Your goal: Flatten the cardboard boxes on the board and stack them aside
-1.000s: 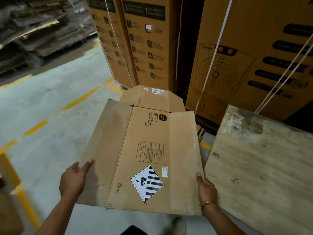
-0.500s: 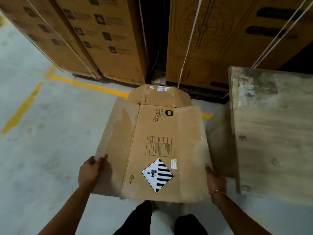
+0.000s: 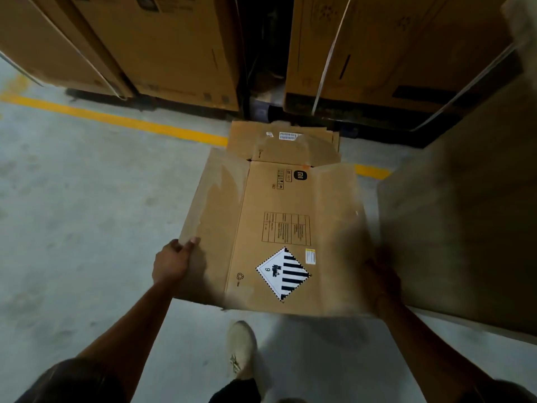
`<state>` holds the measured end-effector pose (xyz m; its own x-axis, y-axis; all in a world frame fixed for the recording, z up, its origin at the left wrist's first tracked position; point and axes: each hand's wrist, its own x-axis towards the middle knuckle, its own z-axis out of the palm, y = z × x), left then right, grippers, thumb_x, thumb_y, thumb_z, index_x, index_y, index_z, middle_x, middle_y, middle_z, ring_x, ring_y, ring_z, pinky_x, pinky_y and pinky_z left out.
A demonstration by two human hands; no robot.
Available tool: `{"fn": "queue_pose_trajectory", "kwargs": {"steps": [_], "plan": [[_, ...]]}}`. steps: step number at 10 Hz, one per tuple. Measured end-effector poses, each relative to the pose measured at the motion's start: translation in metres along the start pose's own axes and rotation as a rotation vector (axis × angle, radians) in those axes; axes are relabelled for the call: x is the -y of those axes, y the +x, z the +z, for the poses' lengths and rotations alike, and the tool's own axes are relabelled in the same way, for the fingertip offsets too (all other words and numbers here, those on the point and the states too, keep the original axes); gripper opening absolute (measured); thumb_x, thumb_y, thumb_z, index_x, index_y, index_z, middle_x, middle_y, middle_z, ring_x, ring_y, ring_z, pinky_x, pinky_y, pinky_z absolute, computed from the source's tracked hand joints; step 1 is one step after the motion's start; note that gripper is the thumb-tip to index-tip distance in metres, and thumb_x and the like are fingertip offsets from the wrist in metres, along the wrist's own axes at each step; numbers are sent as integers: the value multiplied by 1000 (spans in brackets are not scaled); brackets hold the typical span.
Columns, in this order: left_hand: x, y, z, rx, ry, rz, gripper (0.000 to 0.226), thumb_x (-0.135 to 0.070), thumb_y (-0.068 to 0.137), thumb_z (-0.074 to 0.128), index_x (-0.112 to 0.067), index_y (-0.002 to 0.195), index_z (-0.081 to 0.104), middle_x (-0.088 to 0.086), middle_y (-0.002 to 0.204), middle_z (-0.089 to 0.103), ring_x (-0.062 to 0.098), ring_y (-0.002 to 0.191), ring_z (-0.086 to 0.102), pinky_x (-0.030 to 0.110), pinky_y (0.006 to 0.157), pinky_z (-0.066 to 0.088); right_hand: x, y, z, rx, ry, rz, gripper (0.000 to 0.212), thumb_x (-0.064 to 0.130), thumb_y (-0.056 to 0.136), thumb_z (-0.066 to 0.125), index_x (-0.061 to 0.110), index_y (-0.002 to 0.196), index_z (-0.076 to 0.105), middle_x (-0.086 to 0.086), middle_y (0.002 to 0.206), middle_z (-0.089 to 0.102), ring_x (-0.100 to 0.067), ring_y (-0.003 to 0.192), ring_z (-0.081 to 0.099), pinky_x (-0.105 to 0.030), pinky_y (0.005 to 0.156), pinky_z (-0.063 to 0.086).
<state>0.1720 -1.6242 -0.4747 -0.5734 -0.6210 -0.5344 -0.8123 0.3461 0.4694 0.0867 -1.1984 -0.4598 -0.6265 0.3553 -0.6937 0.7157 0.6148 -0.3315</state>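
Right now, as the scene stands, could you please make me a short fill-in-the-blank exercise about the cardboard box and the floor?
1. The left hand grips the ___ edge of the flattened box.
2. The diamond label on the box bears the number ___.
3. The painted line on the floor is ___.

Missing words: left; 9; yellow.

Only one view: your head cam, wide-angle, facing fwd & steeply down. It sits near the flattened box point(image 3: 290, 228) — concrete floor point(image 3: 87, 213) beneath, big cartons point(image 3: 174, 48) along the frame's top.
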Motion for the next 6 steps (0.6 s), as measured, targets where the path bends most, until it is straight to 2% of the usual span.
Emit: {"fn": "queue_pose_trajectory", "kwargs": {"steps": [1, 2, 3, 4, 5, 6], "plan": [[34, 44, 48, 16, 0, -16, 55, -61, 91, 57, -8, 101, 64, 20, 109, 67, 41, 102, 61, 44, 86, 46, -19, 50, 48, -35, -108, -30, 41, 22, 107, 33, 4, 134, 58, -22, 144, 50, -40, 131, 46, -43, 106, 36], [65, 76, 87, 50, -18, -31, 52, -56, 93, 58, -6, 107, 63, 19, 112, 67, 41, 104, 60, 44, 89, 45, -42, 95, 100, 9, -198, -99, 52, 28, 104, 24, 1, 135, 55, -23, 142, 50, -39, 130, 46, -38, 104, 36], [89, 101, 116, 65, -6, -39, 50, -48, 97, 57, -3, 117, 61, 18, 117, 65, 42, 110, 59, 46, 92, 45, -59, 127, 139, 121, -154, -78, 38, 17, 106, 37, -1, 133, 57, -21, 140, 52, -37, 130, 46, -37, 105, 35], [105, 112, 127, 98, 9, -70, 46, -42, 98, 55, -6, 126, 58, 20, 126, 62, 40, 113, 57, 46, 95, 46, -75, 146, 161, 176, -33, -49, 42, 21, 102, 52, 1, 139, 51, -21, 143, 49, -37, 131, 46, -43, 107, 37], [111, 100, 119, 168, -2, -96, 56, -46, 96, 58, -10, 138, 51, 17, 135, 58, 37, 120, 56, 46, 100, 45, -86, 131, 158, 178, 70, -39, 48, 33, 97, 61, 9, 138, 55, -17, 131, 58, -34, 116, 55, -46, 99, 43], [87, 63, 90, 176, 52, 13, 65, -52, 97, 53, -13, 147, 41, 14, 145, 52, 35, 130, 50, 45, 106, 39, -69, 86, 132, 175, 0, -53, 51, 42, 97, 56, 17, 141, 51, -12, 141, 54, -33, 125, 51, -37, 100, 40]]}}
